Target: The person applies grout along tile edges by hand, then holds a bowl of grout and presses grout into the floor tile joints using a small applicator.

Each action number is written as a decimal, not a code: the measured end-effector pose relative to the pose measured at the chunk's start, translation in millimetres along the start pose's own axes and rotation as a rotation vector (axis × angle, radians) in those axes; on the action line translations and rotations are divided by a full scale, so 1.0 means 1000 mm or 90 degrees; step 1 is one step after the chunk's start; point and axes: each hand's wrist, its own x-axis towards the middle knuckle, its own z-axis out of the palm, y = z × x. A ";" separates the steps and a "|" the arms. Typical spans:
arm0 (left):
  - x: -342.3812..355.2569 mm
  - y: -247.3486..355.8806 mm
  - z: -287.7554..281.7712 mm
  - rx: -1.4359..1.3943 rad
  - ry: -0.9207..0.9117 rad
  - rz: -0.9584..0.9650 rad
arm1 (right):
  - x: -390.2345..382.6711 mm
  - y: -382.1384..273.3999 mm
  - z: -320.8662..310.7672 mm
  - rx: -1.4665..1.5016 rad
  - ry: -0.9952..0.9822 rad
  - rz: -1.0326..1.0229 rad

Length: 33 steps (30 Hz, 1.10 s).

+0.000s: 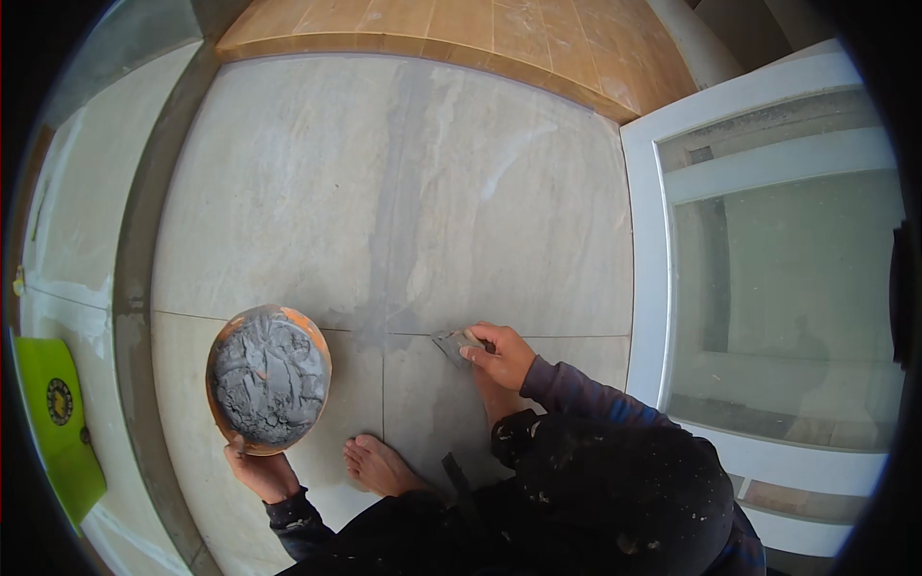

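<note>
From my end: R hand (501, 355) has thumb + fingers pinched tight on a small flat scraper (448, 347), no visible gap in the grip. Scraper is R of the bowl, by the crosswise tile joint (528, 336), just R of where it meets the lengthwise one. Blade pokes out L from the fingers, approx. toward the bowl; its lower-L edge slants upper-L to lower-R. Full long axis I can't call, b/c the rear end is under the fingers. Can't tell either if the blade touches the floor tile (519, 240). L hand (263, 472) has the near rim of a round orange bowl (315, 332), thumb side up at the edge, other fingers hidden underneath, so can't say how far they're spread. Bowl's opening faces me, w/ lots of thick grey paste (269, 379) inside, lumpy & ridged, orange wall bare mostly at upper R. One bare foot (379, 466) shows OK; the other's mostly covered by R hand & dark clothing. Lime-green item (60, 422) far L fades into the dark lens rim, kind unclear.
</note>
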 end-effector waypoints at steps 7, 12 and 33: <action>0.009 -0.070 0.102 0.029 -0.054 -0.078 | -0.106 0.062 -0.094 0.270 0.242 0.184; -0.008 -0.080 0.222 0.065 -0.184 -0.138 | -0.227 0.023 -0.199 0.239 0.501 0.267; -0.128 -0.214 0.305 0.255 -0.098 -0.012 | -0.202 0.322 -0.283 -0.669 0.543 0.043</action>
